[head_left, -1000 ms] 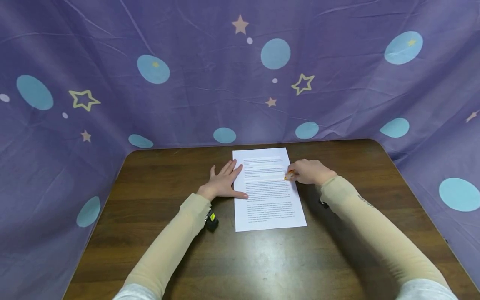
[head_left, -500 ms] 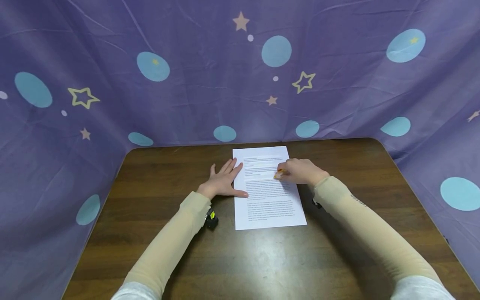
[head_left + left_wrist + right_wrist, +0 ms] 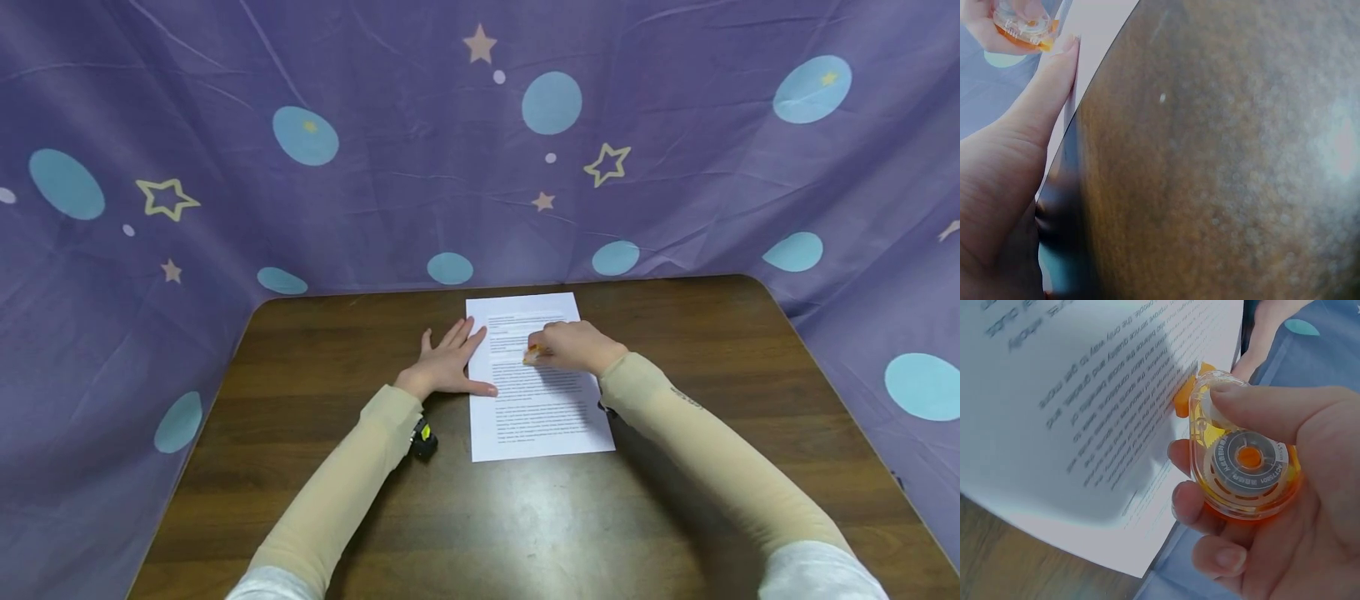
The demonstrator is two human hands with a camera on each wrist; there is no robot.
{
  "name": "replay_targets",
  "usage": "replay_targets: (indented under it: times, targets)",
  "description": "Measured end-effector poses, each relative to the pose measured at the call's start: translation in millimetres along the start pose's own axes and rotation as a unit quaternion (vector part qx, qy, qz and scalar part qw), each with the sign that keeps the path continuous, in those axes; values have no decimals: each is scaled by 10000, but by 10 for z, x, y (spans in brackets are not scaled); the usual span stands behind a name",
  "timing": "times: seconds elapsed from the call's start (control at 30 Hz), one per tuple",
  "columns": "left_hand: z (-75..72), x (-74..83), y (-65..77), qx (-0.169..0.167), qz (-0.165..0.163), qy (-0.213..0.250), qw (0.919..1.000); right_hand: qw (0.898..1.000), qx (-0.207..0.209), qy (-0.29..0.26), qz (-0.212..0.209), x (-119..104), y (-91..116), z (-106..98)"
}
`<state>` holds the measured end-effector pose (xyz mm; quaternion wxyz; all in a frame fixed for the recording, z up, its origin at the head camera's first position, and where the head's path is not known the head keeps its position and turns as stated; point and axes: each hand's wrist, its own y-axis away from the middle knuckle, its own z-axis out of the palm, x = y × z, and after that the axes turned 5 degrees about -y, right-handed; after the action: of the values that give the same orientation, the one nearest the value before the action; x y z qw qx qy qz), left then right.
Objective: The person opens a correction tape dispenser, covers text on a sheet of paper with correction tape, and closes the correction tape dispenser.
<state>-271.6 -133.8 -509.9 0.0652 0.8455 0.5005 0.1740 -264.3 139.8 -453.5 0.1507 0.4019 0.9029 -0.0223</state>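
Note:
A printed sheet of paper [image 3: 547,425] lies on the wooden table. My left hand [image 3: 442,367] rests spread out over the sheet's left edge, its thumb and fingertips on the paper. With my right hand [image 3: 577,346] I grip a correction tape dispenser [image 3: 1247,462], clear plastic with orange and yellow parts and a reel inside. In the right wrist view the thumb lies on the near side of its case and the fingers curl behind it. The dispenser's orange tip [image 3: 1184,397] is right at the printed lines, around the upper middle of the page.
The brown wooden table [image 3: 300,475] stretches out around the sheet. Behind it and at both sides hangs a purple curtain [image 3: 405,167] with stars and blue spots. A small black wrist camera [image 3: 423,443] sits under the left wrist.
My right hand has slid leftward across the page with the correction tape dispenser, from near the right edge towards the middle. The left hand and the sheet have stayed in place.

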Motion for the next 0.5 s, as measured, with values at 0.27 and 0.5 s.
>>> replay_targets:
  times: [0.27, 0.5]
  targets:
    - [-21, 16, 9, -7, -21, -15, 10000, 9999, -2, 128, -85, -36, -68, 45]
    - [-34, 23, 32, -3, 6, -17, 10000, 9999, -41, 152, 26, -103, -89, 32]
